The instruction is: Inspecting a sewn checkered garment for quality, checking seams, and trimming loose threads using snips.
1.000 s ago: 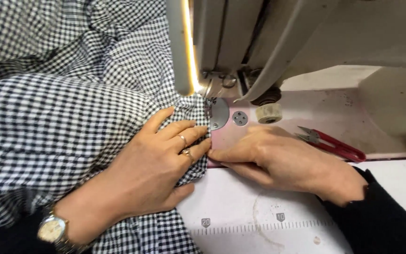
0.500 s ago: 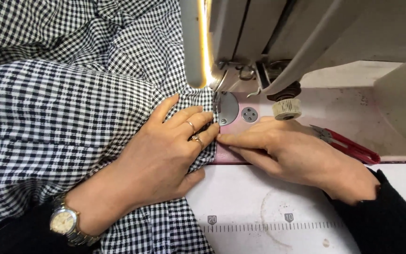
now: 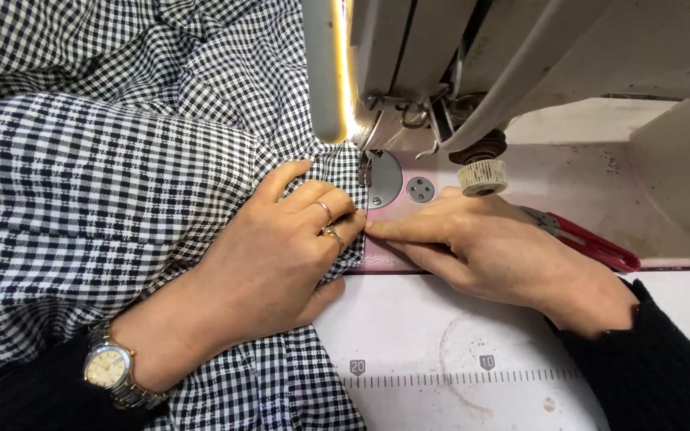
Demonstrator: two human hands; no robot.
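Black-and-white checked fabric (image 3: 105, 175) covers the left half of the sewing machine bed. My left hand (image 3: 281, 255), with two rings and a wristwatch (image 3: 109, 371), lies flat on the fabric's edge just in front of the presser foot (image 3: 363, 169). My right hand (image 3: 489, 251) rests on the bed to the right, its fingertips pressed against the fabric edge beside my left fingers. The needle area sits under the machine head (image 3: 457, 64), lit by a bright lamp (image 3: 331, 72).
Red-handled thread snips (image 3: 592, 243) lie on the bed behind my right hand. A round knob (image 3: 481, 175) stands just beyond my right fingers. A white table (image 3: 457, 351) with a printed ruler strip runs along the front.
The view has drifted, so the hands and machine sit a little further right. Both hands stay pressed on the fabric edge at the presser foot, fingertips now touching.
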